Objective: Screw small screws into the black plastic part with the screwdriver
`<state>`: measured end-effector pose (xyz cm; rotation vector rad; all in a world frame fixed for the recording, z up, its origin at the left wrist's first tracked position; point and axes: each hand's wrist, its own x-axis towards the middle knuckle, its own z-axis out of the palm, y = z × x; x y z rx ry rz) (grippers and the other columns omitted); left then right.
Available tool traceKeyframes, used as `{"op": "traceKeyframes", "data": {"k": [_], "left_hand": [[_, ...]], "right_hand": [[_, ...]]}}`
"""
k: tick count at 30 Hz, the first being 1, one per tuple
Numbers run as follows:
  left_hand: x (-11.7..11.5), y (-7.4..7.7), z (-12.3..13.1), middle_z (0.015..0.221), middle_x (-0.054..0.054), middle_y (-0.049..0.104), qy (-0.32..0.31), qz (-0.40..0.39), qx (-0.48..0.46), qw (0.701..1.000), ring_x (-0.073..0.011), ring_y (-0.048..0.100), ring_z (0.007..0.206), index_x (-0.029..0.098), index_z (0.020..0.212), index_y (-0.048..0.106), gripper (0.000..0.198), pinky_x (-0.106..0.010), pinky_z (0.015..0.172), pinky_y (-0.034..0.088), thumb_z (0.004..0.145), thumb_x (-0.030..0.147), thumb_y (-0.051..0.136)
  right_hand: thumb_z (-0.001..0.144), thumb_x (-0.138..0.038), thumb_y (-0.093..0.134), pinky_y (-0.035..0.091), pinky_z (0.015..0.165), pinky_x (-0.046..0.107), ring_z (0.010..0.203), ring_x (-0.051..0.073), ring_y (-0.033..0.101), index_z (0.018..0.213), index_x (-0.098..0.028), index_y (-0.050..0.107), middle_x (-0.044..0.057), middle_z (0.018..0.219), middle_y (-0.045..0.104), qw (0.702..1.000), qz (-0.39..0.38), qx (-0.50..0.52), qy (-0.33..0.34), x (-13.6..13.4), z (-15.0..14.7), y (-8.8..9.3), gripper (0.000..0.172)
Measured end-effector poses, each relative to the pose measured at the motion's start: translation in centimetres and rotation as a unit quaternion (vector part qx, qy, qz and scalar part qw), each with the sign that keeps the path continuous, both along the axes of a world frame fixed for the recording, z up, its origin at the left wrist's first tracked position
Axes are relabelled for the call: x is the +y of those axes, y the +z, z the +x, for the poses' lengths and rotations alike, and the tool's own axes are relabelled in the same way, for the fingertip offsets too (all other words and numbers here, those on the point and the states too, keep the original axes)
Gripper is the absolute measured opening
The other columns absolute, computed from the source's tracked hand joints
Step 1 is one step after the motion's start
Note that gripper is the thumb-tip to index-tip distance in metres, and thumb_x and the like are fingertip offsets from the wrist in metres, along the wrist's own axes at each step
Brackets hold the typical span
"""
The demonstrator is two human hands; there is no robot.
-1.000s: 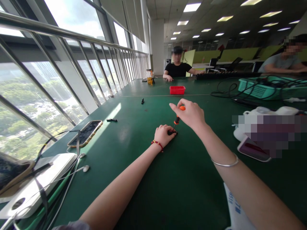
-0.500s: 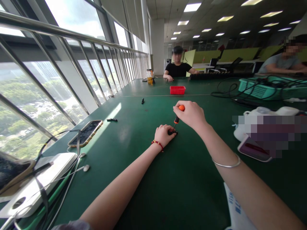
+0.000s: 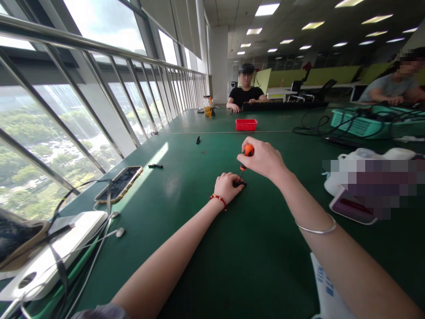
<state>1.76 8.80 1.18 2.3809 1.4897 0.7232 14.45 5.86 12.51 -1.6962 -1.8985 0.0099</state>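
Note:
On the green table (image 3: 186, 199), my left hand (image 3: 227, 188) pins a small black part (image 3: 239, 183) with its fingers pressed around it. My right hand (image 3: 264, 158) grips the orange and black handle of a screwdriver (image 3: 248, 150) from above. The screwdriver's thin shaft points down to the black part, beside my left fingertips; the exact contact of the tip is too small to tell. Two other small black pieces, one (image 3: 156, 166) to the left and one (image 3: 198, 140) farther back, lie on the table.
A phone (image 3: 120, 183), cables and a white box (image 3: 56, 252) are at the left. Farther back stands a red tray (image 3: 246, 125). At the right are a teal basket (image 3: 360, 125) with cables and a white object (image 3: 332, 181). Two people sit beyond.
My right hand has shifted slightly left and turned on the handle, showing more of its orange top. My left hand is unmoved. Across the table, a long black object has moved left.

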Motion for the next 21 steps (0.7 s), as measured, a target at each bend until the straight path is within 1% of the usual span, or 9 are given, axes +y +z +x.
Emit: {"op": "traceKeyframes", "data": {"k": [3, 5, 8, 10, 12, 14, 16, 20, 21], "left_hand": [[-0.04, 0.02, -0.02, 0.092, 0.000, 0.066, -0.002, 0.000, 0.001, 1.000, -0.0208, 0.055, 0.093, 0.022, 0.081, 0.067, 0.011, -0.034, 0.082, 0.042, 0.077, 0.030, 0.060], [-0.06, 0.04, -0.02, 0.092, -0.001, 0.066, 0.000, -0.001, 0.001, 1.000, -0.0208, 0.054, 0.094, 0.022, 0.081, 0.067, 0.011, -0.035, 0.082, 0.042, 0.077, 0.030, 0.060], [-0.06, 0.03, -0.02, 0.091, 0.000, 0.066, 0.000, -0.001, 0.001, 1.000, -0.0210, 0.054, 0.093, 0.022, 0.081, 0.067, 0.011, -0.035, 0.082, 0.042, 0.077, 0.030, 0.060], [-0.03, -0.01, -0.02, 0.091, 0.000, 0.066, -0.001, 0.001, 0.001, 1.000, -0.0212, 0.054, 0.093, 0.022, 0.081, 0.067, 0.011, -0.035, 0.081, 0.042, 0.076, 0.030, 0.060], [0.00, -0.05, -0.03, 0.091, 0.000, 0.066, -0.003, 0.001, 0.001, 1.000, -0.0212, 0.054, 0.093, 0.022, 0.081, 0.067, 0.011, -0.035, 0.081, 0.042, 0.076, 0.030, 0.060], [0.00, -0.07, -0.04, 0.092, 0.000, 0.066, -0.004, 0.001, -0.001, 1.000, -0.0211, 0.054, 0.093, 0.022, 0.081, 0.067, 0.011, -0.035, 0.082, 0.042, 0.077, 0.031, 0.060], [-0.01, -0.07, -0.05, 0.093, 0.000, 0.066, -0.006, 0.000, -0.002, 1.000, -0.0212, 0.054, 0.093, 0.022, 0.081, 0.067, 0.012, -0.035, 0.082, 0.041, 0.077, 0.031, 0.060], [-0.03, -0.02, -0.06, 0.092, 0.000, 0.066, -0.003, 0.000, -0.001, 1.000, -0.0213, 0.054, 0.093, 0.023, 0.081, 0.066, 0.010, -0.034, 0.082, 0.041, 0.077, 0.030, 0.061], [-0.03, 0.00, -0.06, 0.092, 0.000, 0.066, -0.003, 0.000, 0.000, 1.000, -0.0213, 0.054, 0.093, 0.023, 0.080, 0.066, 0.010, -0.034, 0.082, 0.041, 0.076, 0.030, 0.061]], "right_hand": [[0.079, -0.055, 0.042, 0.026, 0.052, 0.027, 0.059, 0.017, 0.049, 0.063, -0.023, 0.051, 0.001, 0.060, 0.057, 1.000, 0.011, -0.008, -0.017, -0.03, -0.08, -0.03, 0.037], [0.082, -0.055, 0.037, 0.025, 0.053, 0.027, 0.059, 0.017, 0.049, 0.060, -0.022, 0.051, 0.002, 0.059, 0.056, 0.999, 0.024, -0.015, -0.028, -0.01, -0.11, -0.10, 0.042], [0.076, -0.040, 0.048, 0.026, 0.053, 0.026, 0.061, 0.017, 0.050, 0.071, -0.024, 0.055, 0.000, 0.064, 0.060, 0.999, 0.032, -0.010, -0.024, -0.01, -0.11, -0.11, 0.019], [0.072, -0.037, 0.052, 0.026, 0.053, 0.026, 0.061, 0.017, 0.051, 0.077, -0.025, 0.055, -0.001, 0.067, 0.061, 0.999, 0.028, -0.001, -0.019, -0.05, -0.12, -0.07, 0.014], [0.075, -0.047, 0.049, 0.026, 0.053, 0.027, 0.061, 0.018, 0.051, 0.073, -0.024, 0.055, 0.000, 0.065, 0.060, 1.000, 0.020, -0.002, -0.025, -0.07, -0.16, -0.06, 0.023], [0.080, -0.058, 0.038, 0.026, 0.053, 0.028, 0.061, 0.019, 0.051, 0.064, -0.023, 0.053, 0.003, 0.061, 0.058, 0.999, 0.010, -0.013, -0.036, -0.04, -0.20, -0.11, 0.042], [0.083, -0.060, 0.032, 0.026, 0.053, 0.028, 0.060, 0.019, 0.051, 0.060, -0.022, 0.052, 0.004, 0.060, 0.057, 0.999, 0.004, -0.018, -0.032, 0.00, -0.23, -0.18, 0.048], [0.076, -0.040, 0.048, 0.027, 0.052, 0.026, 0.059, 0.017, 0.050, 0.078, -0.025, 0.056, 0.000, 0.065, 0.060, 1.000, 0.015, -0.004, -0.012, -0.02, -0.21, -0.17, 0.017], [0.073, -0.037, 0.051, 0.027, 0.052, 0.025, 0.059, 0.016, 0.050, 0.081, -0.026, 0.055, -0.001, 0.066, 0.059, 1.000, 0.018, -0.002, -0.009, -0.05, -0.22, -0.14, 0.015]]}}
